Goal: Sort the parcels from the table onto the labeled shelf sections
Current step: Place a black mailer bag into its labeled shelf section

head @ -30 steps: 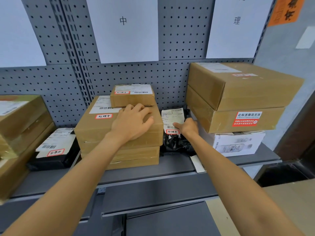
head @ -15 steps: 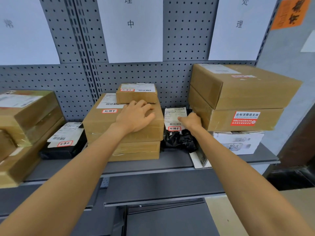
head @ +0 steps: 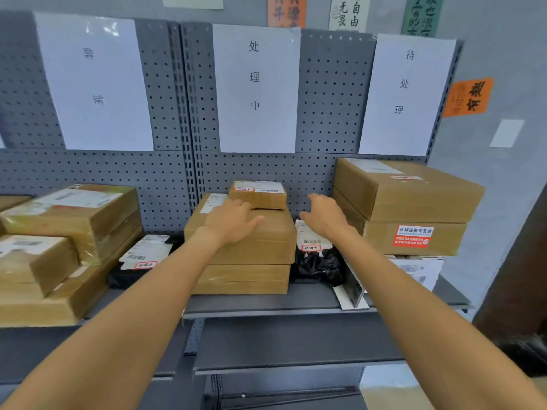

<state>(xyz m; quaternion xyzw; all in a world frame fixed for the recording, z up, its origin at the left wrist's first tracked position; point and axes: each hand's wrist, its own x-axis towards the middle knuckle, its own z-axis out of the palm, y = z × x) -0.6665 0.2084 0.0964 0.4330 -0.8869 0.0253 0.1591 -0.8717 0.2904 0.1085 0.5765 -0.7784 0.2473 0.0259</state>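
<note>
We judge the black bag parcel (head: 316, 263) as soft and light, so we would take it by its crumpled upper fold. It stands on the shelf (head: 310, 300) near the front edge, black with a white label, between two carton stacks. Our left hand (head: 233, 221) rests flat on the middle stack (head: 245, 261); our right hand (head: 324, 216) hovers loosely spread above the bag, holding nothing.

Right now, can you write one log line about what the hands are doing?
left hand: rests flat on brown box stack | right hand: open above black bag parcel, holding nothing | shelf sign: 处理中
</note>
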